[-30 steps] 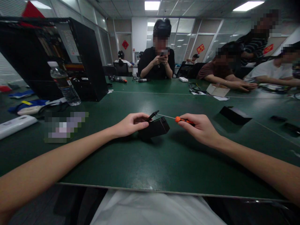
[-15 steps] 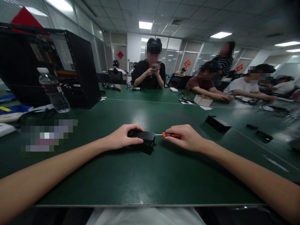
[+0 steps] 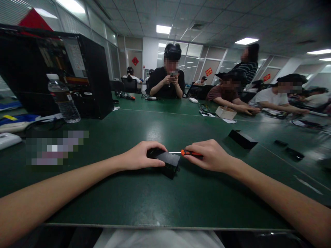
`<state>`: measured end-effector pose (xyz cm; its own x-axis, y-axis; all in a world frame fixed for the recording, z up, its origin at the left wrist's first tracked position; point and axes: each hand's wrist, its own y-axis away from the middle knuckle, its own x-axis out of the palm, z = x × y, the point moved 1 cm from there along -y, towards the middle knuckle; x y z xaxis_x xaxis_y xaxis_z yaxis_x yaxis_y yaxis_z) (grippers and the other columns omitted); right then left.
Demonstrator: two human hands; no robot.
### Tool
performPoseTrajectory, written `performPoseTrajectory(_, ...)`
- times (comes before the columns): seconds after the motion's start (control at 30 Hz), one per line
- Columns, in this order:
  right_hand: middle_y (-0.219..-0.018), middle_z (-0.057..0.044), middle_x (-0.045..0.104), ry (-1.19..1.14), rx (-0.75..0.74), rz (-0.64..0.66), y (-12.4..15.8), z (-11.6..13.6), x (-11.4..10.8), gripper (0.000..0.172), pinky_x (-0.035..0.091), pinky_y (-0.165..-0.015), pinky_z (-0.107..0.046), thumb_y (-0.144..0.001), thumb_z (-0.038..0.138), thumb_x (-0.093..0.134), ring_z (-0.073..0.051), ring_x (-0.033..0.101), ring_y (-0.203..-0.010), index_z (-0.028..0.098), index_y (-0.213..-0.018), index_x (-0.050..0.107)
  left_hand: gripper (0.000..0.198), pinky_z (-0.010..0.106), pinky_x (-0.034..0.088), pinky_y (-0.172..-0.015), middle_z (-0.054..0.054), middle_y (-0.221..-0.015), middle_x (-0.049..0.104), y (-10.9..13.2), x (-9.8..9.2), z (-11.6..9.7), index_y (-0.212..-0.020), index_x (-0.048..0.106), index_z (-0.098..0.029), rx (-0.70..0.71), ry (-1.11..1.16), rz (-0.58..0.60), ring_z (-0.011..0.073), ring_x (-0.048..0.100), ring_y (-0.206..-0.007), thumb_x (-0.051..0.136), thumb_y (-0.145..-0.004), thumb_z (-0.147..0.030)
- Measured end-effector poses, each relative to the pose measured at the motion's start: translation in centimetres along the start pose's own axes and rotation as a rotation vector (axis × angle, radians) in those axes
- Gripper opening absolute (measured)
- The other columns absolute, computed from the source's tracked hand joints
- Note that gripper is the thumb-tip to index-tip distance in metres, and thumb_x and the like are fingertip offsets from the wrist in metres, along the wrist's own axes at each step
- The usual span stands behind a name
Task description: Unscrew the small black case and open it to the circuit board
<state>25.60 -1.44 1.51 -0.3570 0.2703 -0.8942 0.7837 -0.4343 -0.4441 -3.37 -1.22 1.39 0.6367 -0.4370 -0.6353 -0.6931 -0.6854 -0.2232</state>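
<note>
A small black box (image 3: 168,162) lies on the green table (image 3: 160,196) in front of me. My left hand (image 3: 141,156) is closed over its left end and holds it down. My right hand (image 3: 210,155) pinches an orange-handled screwdriver (image 3: 190,153). The thin metal shaft points left, level with the table, and its tip meets the top of the box near my left fingers.
An open black computer case (image 3: 85,72) and a water bottle (image 3: 64,101) stand at the far left. A black lid-like part (image 3: 242,138) and small black pieces (image 3: 293,152) lie to the right. Several people sit along the far and right sides of the table.
The box was tilted up a second ago and now lies flat under my left hand. The screwdriver tip has moved in to the box. My view has shifted slightly.
</note>
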Motion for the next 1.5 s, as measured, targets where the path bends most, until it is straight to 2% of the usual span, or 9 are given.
performPoseTrajectory(0.27,-0.085,-0.006,0.074,0.02,0.079,0.081,0.0,-1.1,1.0,0.032,0.044,-0.062,-0.025,-0.103,0.04,0.049,-0.015,0.068,-0.069,0.017,-0.103,0.071,0.046,0.033,0.047,-0.093,0.007,-0.118,0.07,0.2,-1.8,1.1,-0.12,0.069,-0.018,-0.047,-0.09,-0.007,0.0243,0.063,-0.105,0.079,-0.081,-0.04)
performPoseTrajectory(0.5,-0.083,-0.006,0.073,0.031,0.028,0.001,0.1,-0.7,0.8,0.029,0.042,-0.06,-0.024,-0.103,0.037,0.051,-0.014,0.066,-0.066,0.015,-0.102,0.071,0.051,0.034,0.048,-0.091,0.007,-0.115,0.071,0.2,-2.0,1.6,-0.124,0.067,-0.018,-0.063,-0.077,0.012,0.0241,0.065,-0.102,0.078,-0.082,-0.045)
performPoseTrajectory(0.83,-0.085,-0.006,0.073,0.064,0.102,0.014,-0.3,0.1,1.1,0.03,0.043,-0.06,-0.026,-0.103,0.036,0.049,-0.014,0.065,-0.067,0.016,-0.101,0.071,0.049,0.035,0.051,-0.09,0.009,-0.114,0.071,0.2,-1.0,1.3,-0.124,0.066,-0.016,-0.109,0.139,0.018,0.0249,0.067,-0.103,0.077,-0.082,-0.04)
performPoseTrajectory(1.1,-0.075,-0.004,0.07,0.244,0.039,-0.02,-0.3,1.1,0.6,0.031,0.034,-0.053,-0.03,-0.103,0.034,0.048,-0.014,0.06,-0.056,0.015,-0.099,0.072,0.05,0.033,0.051,-0.084,0.007,-0.108,0.071,0.2,-0.6,2.3,-0.122,0.067,-0.017,-0.09,0.114,-0.031,0.0233,0.067,-0.096,0.078,-0.082,-0.044)
performPoseTrajectory(1.2,-0.077,-0.005,0.071,0.291,0.05,-0.004,-0.3,2.0,0.7,0.032,0.034,-0.053,-0.031,-0.104,0.032,0.045,-0.016,0.061,-0.057,0.015,-0.101,0.071,0.051,0.032,0.05,-0.081,0.006,-0.105,0.072,0.3,-0.4,2.3,-0.121,0.068,-0.017,-0.091,0.082,-0.058,0.0223,0.067,-0.092,0.078,-0.081,-0.048)
performPoseTrajectory(1.37,-0.1,-0.009,0.075,0.101,0.148,0.082,-0.6,2.6,1.7,0.032,0.044,-0.064,-0.029,-0.104,0.03,0.039,-0.018,0.07,-0.076,0.016,-0.115,0.066,0.049,0.031,0.05,-0.079,0.006,-0.103,0.072,0.3,-0.4,1.9,-0.12,0.068,-0.017,-0.085,0.075,-0.065,0.0217,0.067,-0.09,0.078,-0.082,-0.046)
performPoseTrajectory(1.5,-0.096,-0.008,0.074,-0.053,0.204,0.187,-0.9,2.2,2.4,0.034,0.047,-0.069,-0.028,-0.104,0.03,0.035,-0.018,0.069,-0.078,0.015,-0.115,0.064,0.047,0.031,0.051,-0.083,0.006,-0.106,0.071,0.3,-0.5,1.8,-0.118,0.068,-0.017,-0.069,0.083,-0.073,0.022,0.067,-0.093,0.078,-0.082,-0.045)
